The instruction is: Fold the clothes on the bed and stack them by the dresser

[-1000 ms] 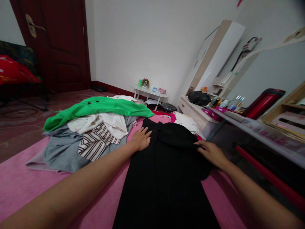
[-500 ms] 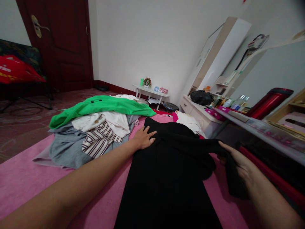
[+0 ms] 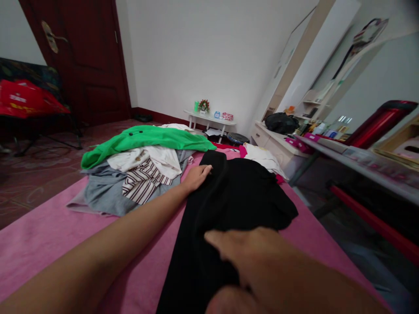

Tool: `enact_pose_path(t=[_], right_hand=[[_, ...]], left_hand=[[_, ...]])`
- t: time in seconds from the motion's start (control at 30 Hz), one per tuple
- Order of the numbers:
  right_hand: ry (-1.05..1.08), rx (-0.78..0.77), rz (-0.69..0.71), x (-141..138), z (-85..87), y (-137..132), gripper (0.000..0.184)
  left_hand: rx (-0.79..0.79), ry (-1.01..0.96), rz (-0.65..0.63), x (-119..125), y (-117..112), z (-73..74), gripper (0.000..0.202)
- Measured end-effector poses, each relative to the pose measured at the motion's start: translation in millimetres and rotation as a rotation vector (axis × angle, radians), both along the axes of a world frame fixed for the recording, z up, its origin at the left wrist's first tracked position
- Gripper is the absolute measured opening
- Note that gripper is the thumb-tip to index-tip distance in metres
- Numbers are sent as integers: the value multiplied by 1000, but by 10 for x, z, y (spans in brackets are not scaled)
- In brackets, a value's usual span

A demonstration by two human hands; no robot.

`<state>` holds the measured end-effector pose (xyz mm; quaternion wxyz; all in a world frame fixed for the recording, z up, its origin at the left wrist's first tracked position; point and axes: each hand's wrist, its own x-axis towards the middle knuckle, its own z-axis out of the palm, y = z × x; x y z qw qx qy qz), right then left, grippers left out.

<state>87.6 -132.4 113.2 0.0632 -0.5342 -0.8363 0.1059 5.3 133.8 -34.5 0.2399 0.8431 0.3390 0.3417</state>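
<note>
A black garment (image 3: 242, 196) lies spread lengthwise on the pink bed cover (image 3: 49, 226). My left hand (image 3: 195, 175) rests flat on its far left edge, fingers stretched out. Close to the camera, my right hand (image 3: 248, 257) lies on the garment's near middle; the thumb points left and the other fingers are hidden underneath, so its grip cannot be made out. To the left sits a heap of clothes: a green jacket (image 3: 147, 139) on top, white and striped shirts (image 3: 144, 181) and a grey piece (image 3: 104, 194) below.
A dark red door (image 3: 85, 61) stands at the back left, with a red bag (image 3: 26, 100) on a chair. A small white table (image 3: 209, 122) is by the far wall. On the right are a dresser (image 3: 271, 139), a mirror and a red flask (image 3: 379, 124).
My right hand pulled the garment's right part out to the side, then came back toward me onto the near middle. The garment now lies flatter. My left hand stayed put.
</note>
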Motion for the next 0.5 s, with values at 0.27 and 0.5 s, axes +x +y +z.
enact_pose_path(t=[0.27, 0.5], right_hand=[[-45, -168, 382, -167, -998, 255, 31], [128, -290, -18, -308, -1281, 267, 25]], left_hand=[[-365, -51, 60, 85, 135, 251, 67], [-633, 61, 60, 409, 389, 536, 31]])
